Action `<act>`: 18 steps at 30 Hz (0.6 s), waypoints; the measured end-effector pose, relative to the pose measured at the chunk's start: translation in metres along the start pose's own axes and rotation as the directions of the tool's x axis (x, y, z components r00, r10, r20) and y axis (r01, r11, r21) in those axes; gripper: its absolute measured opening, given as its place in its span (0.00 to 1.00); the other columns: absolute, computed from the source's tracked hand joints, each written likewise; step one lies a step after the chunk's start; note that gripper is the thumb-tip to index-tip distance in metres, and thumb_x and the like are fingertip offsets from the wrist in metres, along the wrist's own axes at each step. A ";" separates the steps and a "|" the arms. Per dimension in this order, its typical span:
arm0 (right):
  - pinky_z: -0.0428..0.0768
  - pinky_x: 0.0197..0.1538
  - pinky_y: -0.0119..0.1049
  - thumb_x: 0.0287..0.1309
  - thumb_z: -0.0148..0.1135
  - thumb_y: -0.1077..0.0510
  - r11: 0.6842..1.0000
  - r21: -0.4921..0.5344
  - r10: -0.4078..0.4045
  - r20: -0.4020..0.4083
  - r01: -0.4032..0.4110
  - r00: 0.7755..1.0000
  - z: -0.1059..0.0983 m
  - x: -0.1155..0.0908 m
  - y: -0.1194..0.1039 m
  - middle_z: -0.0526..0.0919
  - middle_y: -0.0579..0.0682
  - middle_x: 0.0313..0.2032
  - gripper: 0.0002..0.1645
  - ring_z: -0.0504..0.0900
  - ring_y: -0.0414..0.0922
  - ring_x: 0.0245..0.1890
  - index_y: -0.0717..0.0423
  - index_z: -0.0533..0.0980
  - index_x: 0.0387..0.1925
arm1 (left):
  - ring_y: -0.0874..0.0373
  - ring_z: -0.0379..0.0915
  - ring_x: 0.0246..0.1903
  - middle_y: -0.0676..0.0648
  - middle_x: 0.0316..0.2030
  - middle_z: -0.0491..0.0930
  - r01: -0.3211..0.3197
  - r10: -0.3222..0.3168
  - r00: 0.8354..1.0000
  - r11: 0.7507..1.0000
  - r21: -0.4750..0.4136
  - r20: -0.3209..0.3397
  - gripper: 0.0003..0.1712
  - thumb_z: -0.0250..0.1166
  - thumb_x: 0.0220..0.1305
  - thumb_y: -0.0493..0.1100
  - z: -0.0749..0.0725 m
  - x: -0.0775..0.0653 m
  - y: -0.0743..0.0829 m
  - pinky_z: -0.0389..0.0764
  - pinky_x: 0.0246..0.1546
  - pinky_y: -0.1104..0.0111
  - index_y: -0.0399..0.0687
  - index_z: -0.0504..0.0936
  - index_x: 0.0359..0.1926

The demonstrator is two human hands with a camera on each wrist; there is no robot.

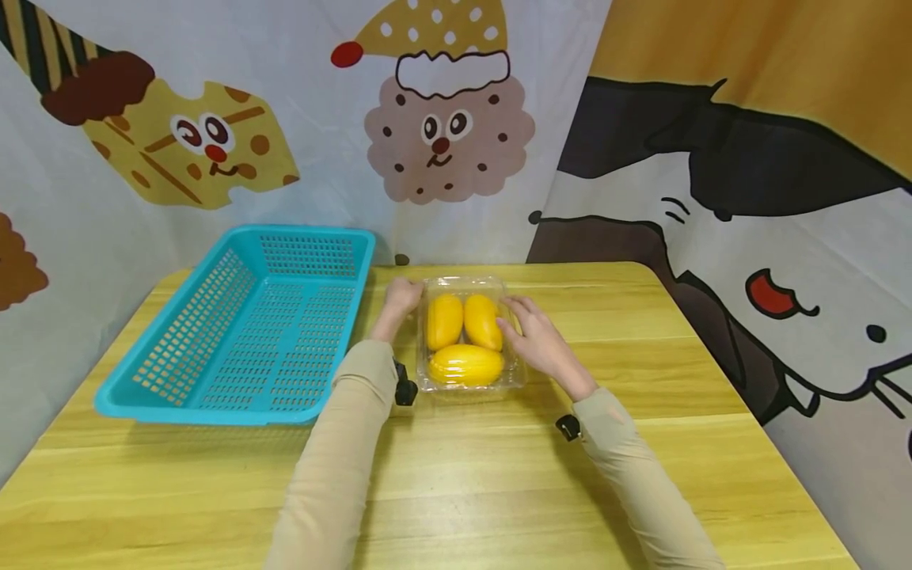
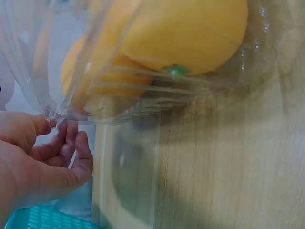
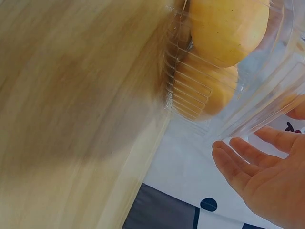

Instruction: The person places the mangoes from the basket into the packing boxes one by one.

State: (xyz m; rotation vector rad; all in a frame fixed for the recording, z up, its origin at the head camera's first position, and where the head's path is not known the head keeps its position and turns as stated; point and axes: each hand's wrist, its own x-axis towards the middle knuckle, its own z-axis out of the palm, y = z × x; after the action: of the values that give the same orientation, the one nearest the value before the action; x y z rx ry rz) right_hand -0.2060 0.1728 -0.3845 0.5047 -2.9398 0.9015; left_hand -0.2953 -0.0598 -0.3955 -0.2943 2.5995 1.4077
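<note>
A clear plastic clamshell box [image 1: 466, 282] stands on the table with three yellow mangoes inside. Two of them, a left mango [image 1: 445, 322] and a right mango [image 1: 483, 322], stand side by side at the back; a front mango [image 1: 466, 365] lies crosswise. My left hand [image 1: 400, 301] is at the box's far left corner; in the left wrist view its thumb and finger pinch the plastic rim [image 2: 56, 114]. On the other side, my right hand [image 1: 537, 340] has its fingers extended along the rim near the far right corner, fingertips [image 3: 219, 145] right at the plastic edge.
A blue slotted plastic basket [image 1: 342, 317] stands on the left of the wooden table [image 1: 456, 491], close beside my left forearm. Behind the table hangs a cloth [image 1: 306, 79] printed with cartoon figures. A small dark device is strapped at each wrist.
</note>
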 end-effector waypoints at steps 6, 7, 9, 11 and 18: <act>0.65 0.68 0.54 0.70 0.46 0.48 1.000 -0.001 0.001 0.004 -0.001 1.000 0.000 0.000 0.000 0.63 0.63 0.67 0.31 0.65 0.59 0.66 0.62 0.62 0.67 | 0.61 0.60 0.15 0.54 0.10 0.62 -0.011 0.011 1.000 0.999 0.030 -0.011 0.26 0.52 0.70 0.46 0.000 -0.002 0.002 0.66 0.18 0.74 0.49 0.66 0.12; 0.65 0.68 0.54 0.70 0.46 0.49 1.000 0.000 0.002 0.005 -0.002 1.000 0.000 0.000 0.000 0.62 0.62 0.67 0.31 0.65 0.59 0.66 0.62 0.62 0.67 | 0.61 0.60 0.14 0.54 0.10 0.62 -0.008 0.009 1.000 1.000 0.029 -0.012 0.26 0.52 0.70 0.46 0.000 -0.002 0.002 0.66 0.17 0.73 0.49 0.65 0.12; 0.65 0.68 0.55 0.70 0.46 0.49 1.000 0.004 0.002 0.008 -0.002 1.000 -0.001 0.000 0.000 0.62 0.62 0.67 0.31 0.64 0.59 0.66 0.62 0.62 0.67 | 0.61 0.59 0.13 0.54 0.09 0.61 -0.001 0.001 1.000 1.000 0.024 -0.009 0.26 0.51 0.71 0.46 0.001 -0.002 0.002 0.65 0.16 0.73 0.49 0.64 0.12; 0.64 0.68 0.55 0.70 0.47 0.49 1.000 0.008 0.002 0.010 -0.002 1.000 -0.001 0.000 -0.001 0.62 0.62 0.68 0.31 0.64 0.59 0.67 0.62 0.61 0.67 | 0.62 0.57 0.12 0.54 0.09 0.60 0.003 -0.003 1.000 1.000 0.018 -0.004 0.27 0.50 0.71 0.46 0.001 -0.001 0.002 0.64 0.16 0.73 0.50 0.63 0.12; 0.64 0.68 0.56 0.70 0.46 0.49 1.000 0.001 -0.007 0.004 0.007 1.000 0.000 0.001 0.002 0.62 0.62 0.68 0.31 0.64 0.60 0.67 0.63 0.61 0.67 | 0.53 0.69 0.26 0.42 0.27 0.75 -0.062 0.061 0.998 0.997 0.052 0.009 0.19 0.47 0.71 0.46 -0.001 -0.009 0.006 0.75 0.29 0.66 0.38 0.76 0.29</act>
State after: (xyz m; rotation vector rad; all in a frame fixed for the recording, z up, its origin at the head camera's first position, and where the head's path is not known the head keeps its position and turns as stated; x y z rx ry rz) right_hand -0.2073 0.1742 -0.3852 0.5163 -2.9391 0.9029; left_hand -0.2877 -0.0564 -0.3882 -0.2037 2.6562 1.3544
